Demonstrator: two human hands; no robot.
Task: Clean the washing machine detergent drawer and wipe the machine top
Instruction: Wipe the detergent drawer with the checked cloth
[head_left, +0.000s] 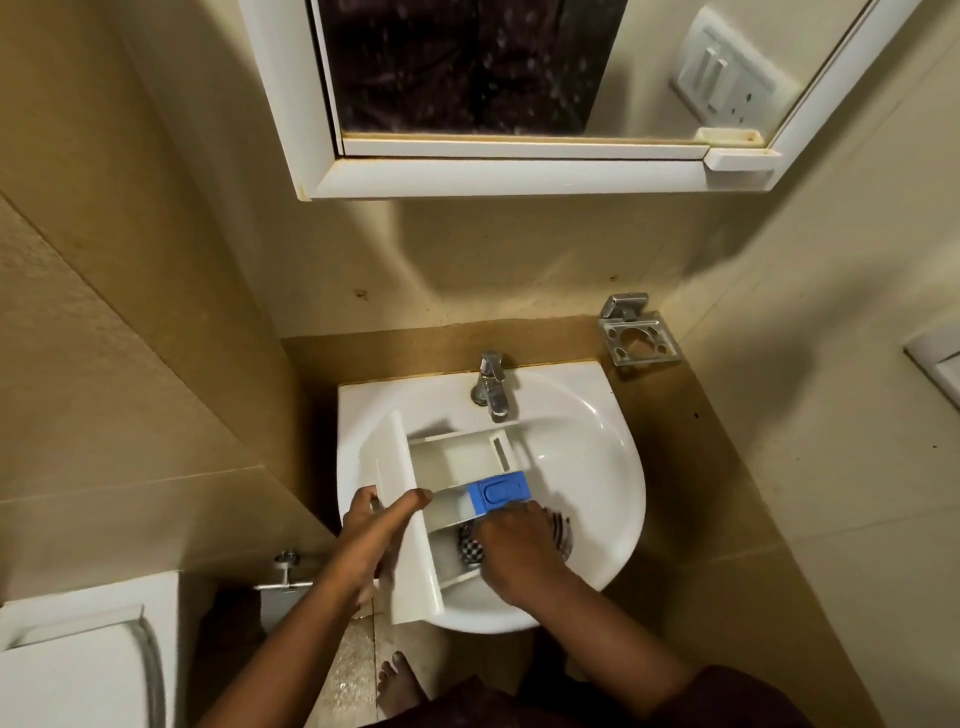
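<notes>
While your left hand (382, 519) grips the detergent drawer (457, 483) by its front panel across the sink (597, 467), its long axis runs rightward; your right hand (519, 545) presses a checked cloth (470, 545) into the near compartment.

White detergent drawer (457, 462) with blue insert (498, 491), tilted in sink (597, 467).

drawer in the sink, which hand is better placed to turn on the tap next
Probably right. The left hand grips the drawer front panel, steadying it over the sink. The right hand only presses the checked cloth and lies nearer the tap.
</notes>
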